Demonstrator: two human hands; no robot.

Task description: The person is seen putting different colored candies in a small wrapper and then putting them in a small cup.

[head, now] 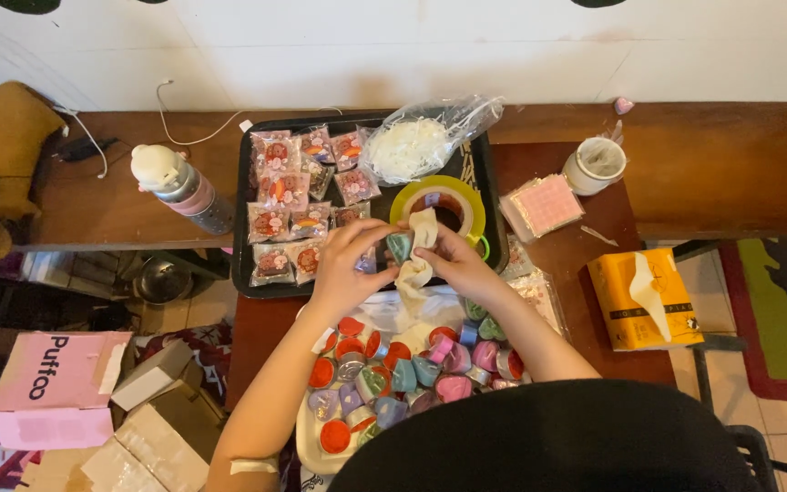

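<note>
My left hand (346,260) pinches a small teal heart-shaped candle (400,246) at the near edge of the black tray (242,228). My right hand (453,260) holds a strip of cream paper (416,255) against that candle, the strip curling above and below my fingers. Both hands meet over the tray's front rim. Just below them a pale plate (307,437) carries several small heart-shaped candles (403,374) in red, teal, pink and purple.
The tray holds several wrapped candle packets (289,210), a clear bag of white shreds (416,146) and a yellow tape roll (439,202). A pink bottle (184,187), white cup (596,164), pink pad (544,205) and yellow tissue box (646,296) stand around. Cardboard boxes (93,401) lie on the floor left.
</note>
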